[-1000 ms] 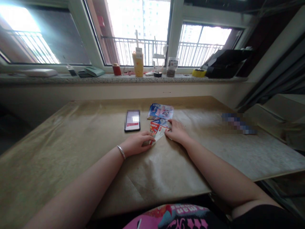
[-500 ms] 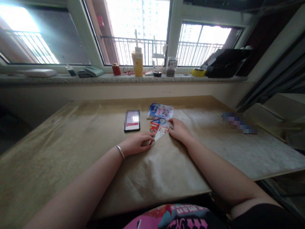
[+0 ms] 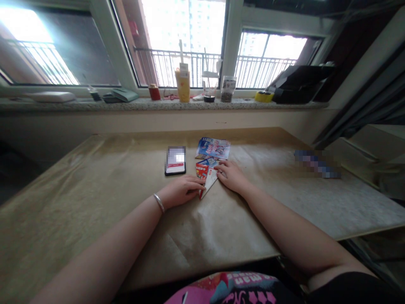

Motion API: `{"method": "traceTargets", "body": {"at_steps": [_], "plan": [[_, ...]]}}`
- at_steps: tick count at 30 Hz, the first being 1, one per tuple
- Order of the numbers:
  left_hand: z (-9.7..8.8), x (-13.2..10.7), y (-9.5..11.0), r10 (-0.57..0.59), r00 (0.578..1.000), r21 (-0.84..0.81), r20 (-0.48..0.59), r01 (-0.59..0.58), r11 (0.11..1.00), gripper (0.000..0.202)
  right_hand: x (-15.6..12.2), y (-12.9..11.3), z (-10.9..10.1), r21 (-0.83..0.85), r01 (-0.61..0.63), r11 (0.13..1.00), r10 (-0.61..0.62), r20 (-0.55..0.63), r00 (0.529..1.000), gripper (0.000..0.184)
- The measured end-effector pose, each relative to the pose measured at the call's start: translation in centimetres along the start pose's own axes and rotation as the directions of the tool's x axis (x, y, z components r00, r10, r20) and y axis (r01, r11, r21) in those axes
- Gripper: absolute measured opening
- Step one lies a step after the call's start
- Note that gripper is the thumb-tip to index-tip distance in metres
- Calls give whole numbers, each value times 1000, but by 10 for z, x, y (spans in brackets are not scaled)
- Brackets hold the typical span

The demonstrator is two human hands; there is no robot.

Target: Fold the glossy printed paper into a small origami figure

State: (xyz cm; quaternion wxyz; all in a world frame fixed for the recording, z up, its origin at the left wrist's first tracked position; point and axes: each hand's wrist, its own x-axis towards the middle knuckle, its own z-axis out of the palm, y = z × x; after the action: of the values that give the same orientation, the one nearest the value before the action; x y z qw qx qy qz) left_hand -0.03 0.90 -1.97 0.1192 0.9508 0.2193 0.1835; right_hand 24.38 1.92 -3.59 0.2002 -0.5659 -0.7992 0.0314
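Observation:
On the table, a leaflet (image 3: 211, 177) printed in red, blue and white lies folded into a slanted shape, its point towards me. My left hand (image 3: 186, 189), with a silver bangle at the wrist, holds the leaflet's left edge between fingers and thumb. From the other side, my right hand (image 3: 233, 176) rests on the right edge, fingers spread and stretched out over the paper. Just beyond lies a stack of blue leaflets (image 3: 213, 147), slightly fanned. A phone (image 3: 176, 169) with a blurred screen lies to the left of them.
Brown covering spreads over the table (image 3: 126, 169). At its right side is a blurred bluish item (image 3: 318, 164). Behind, the stone windowsill (image 3: 126, 105) carries a yellow cup (image 3: 183, 86), a red jar (image 3: 154, 92), yellow tape (image 3: 263, 96) and a black box (image 3: 294, 88).
My right hand has shifted left and slightly nearer to me, its fingers now spread on the leaflet. The folded leaflet has turned and slid a little left; its point reaches closer to me.

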Motion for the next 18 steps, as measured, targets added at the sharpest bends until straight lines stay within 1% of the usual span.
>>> {"method": "traceTargets", "body": {"at_steps": [3, 4, 6, 8, 11, 14, 18], "plan": [[-1, 2, 5, -59, 998, 21, -23, 59, 998, 33, 0, -1, 3, -3, 68, 998, -68, 25, 997, 37], [-2, 3, 6, -56, 998, 17, -23, 56, 998, 32, 0, -1, 4, -1, 77, 997, -76, 29, 997, 37], [-2, 3, 7, -7, 1000, 2, -15, 7, 1000, 25, 1, 0, 4, 3, 82, 997, -82, 37, 996, 37], [-1, 3, 5, 27, 999, 8, -18, -26, 1000, 22, 1, 1, 4, 10, 82, 997, -83, 44, 996, 37], [0, 1, 1, 11, 1000, 34, -25, -10, 999, 24, 2, 1, 4, 35, 95, 995, -96, 46, 994, 36], [0, -1, -2, -3, 1000, 26, -3, 3, 1000, 27, 4, 3, 6, 91, 106, 990, -109, 27, 994, 33], [0, -1, -3, -17, 1000, 22, 13, 17, 1000, 27, 6, 7, 9, 220, 78, 972, -68, -52, 996, 27]]}}
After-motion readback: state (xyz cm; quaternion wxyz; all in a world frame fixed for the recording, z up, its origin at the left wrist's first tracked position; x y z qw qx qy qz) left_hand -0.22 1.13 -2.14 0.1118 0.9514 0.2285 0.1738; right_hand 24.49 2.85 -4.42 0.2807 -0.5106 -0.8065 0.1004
